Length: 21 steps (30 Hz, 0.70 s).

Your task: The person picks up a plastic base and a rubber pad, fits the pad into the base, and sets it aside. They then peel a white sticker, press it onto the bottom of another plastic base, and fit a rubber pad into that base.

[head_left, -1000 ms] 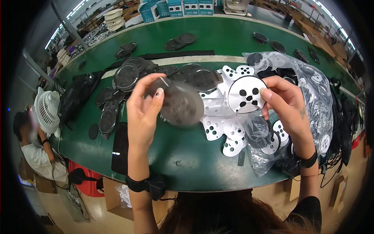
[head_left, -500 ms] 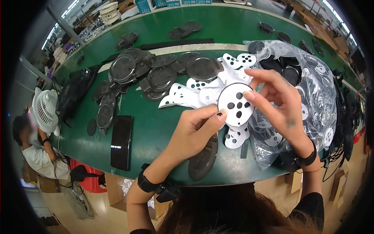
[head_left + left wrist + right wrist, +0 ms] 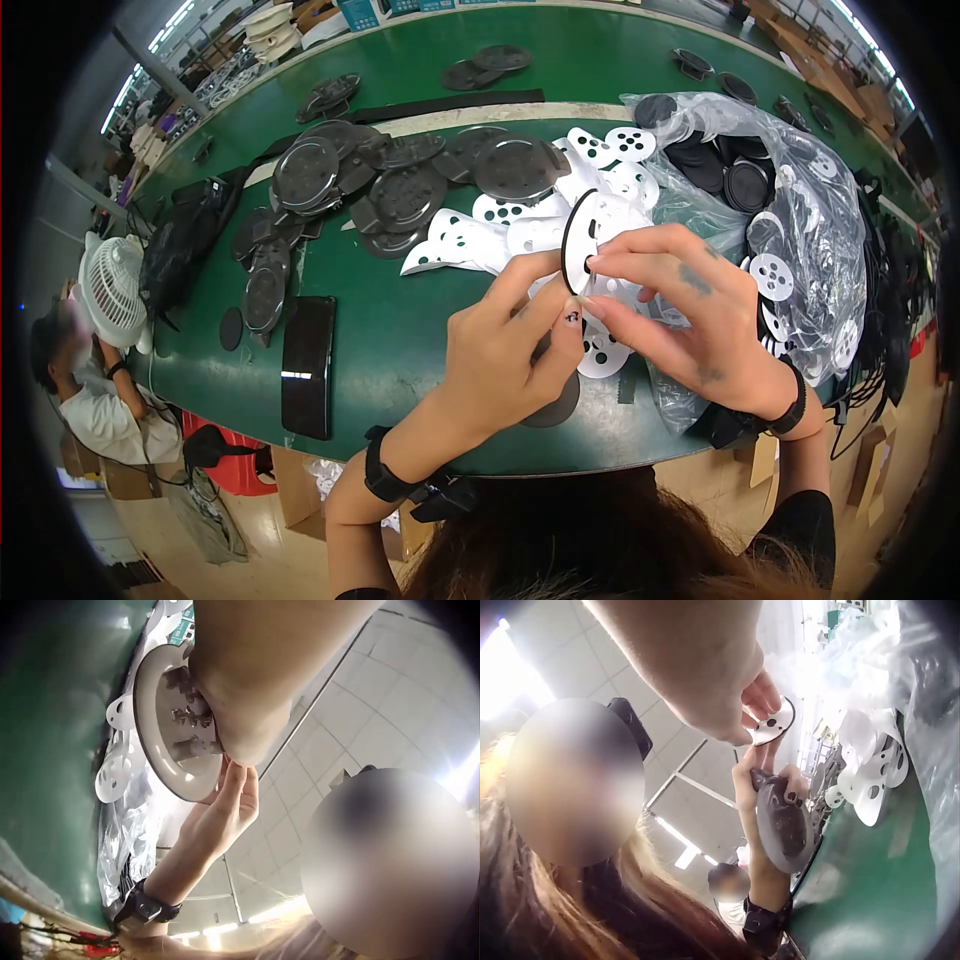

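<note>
Both hands meet over the near part of the green table. My left hand (image 3: 505,345) holds a smoky, see-through round plastic cover (image 3: 784,825) with small fittings inside, mostly hidden under the hand in the head view. Its thumb and forefinger also pinch a round pad (image 3: 574,245), black-edged with a white face with holes, now nearly edge-on. My right hand (image 3: 690,310) pinches the white face near its lower edge, fingertips right by the left thumb. Just beyond lie loose white sheets with holes (image 3: 455,240).
Smoky round covers (image 3: 405,195) are piled at the back left. A black phone (image 3: 309,365) lies to the left, near a small black disc (image 3: 231,328). On the right, a clear plastic bag (image 3: 815,240) holds black pads and white pieces. A white fan (image 3: 112,285) stands far left.
The left hand moved right and inward with the cover, bringing both hands together at the pad. The pad turned from facing the camera to nearly edge-on, and the right fingers shifted to its lower edge.
</note>
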Tool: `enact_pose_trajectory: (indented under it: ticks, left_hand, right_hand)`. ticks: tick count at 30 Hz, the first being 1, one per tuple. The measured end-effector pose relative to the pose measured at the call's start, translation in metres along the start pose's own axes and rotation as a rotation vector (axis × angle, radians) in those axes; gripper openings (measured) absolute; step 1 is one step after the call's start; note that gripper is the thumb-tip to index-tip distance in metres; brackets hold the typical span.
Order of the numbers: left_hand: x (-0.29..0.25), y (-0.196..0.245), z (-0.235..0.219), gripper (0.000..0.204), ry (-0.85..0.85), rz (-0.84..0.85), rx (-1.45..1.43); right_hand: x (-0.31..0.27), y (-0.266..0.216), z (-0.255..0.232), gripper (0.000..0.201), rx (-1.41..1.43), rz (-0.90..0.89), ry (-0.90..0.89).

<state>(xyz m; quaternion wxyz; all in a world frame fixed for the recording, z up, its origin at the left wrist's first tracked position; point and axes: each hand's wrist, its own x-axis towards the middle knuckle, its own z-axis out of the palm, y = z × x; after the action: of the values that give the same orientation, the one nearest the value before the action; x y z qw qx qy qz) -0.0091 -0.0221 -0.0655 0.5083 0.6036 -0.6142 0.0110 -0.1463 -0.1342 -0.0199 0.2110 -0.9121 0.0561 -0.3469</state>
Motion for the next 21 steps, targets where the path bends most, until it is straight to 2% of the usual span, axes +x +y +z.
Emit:
enact_pose_trajectory:
  ticks: [1,3,6,7,9,16,18,21]
  left_hand:
    - [-0.001,-0.001,0.002,0.015,-0.001,-0.001,-0.001]
    - [-0.001,-0.002,0.004,0.021,0.081,0.117,0.183]
    - [-0.003,-0.001,0.005,0.025,0.071,0.112,0.301]
    - [-0.003,-0.001,0.005,0.025,0.070,0.110,0.301]
    - [-0.004,-0.001,0.005,0.029,0.073,0.125,0.354]
    - [-0.004,-0.005,0.007,0.033,0.117,0.158,0.314]
    - [-0.003,-0.005,0.006,0.035,0.115,0.140,0.208]
    - [-0.001,-0.001,0.003,0.034,0.106,0.072,0.109]
  right_hand:
    - [-0.001,0.000,0.000,0.027,0.000,0.002,0.000]
    - [-0.002,0.000,0.002,0.028,0.006,-0.016,0.006]
    - [-0.004,0.000,0.007,0.028,-0.027,-0.063,0.031]
    - [-0.005,0.002,0.009,0.028,-0.026,-0.062,0.030]
    - [-0.006,0.004,0.014,0.027,-0.130,-0.183,0.082]
    - [-0.009,0.004,0.016,0.023,-0.127,-0.157,0.063]
    - [-0.008,0.004,0.012,0.021,0.092,0.006,0.009]
    - [-0.006,0.005,0.012,0.019,0.214,0.091,-0.003]
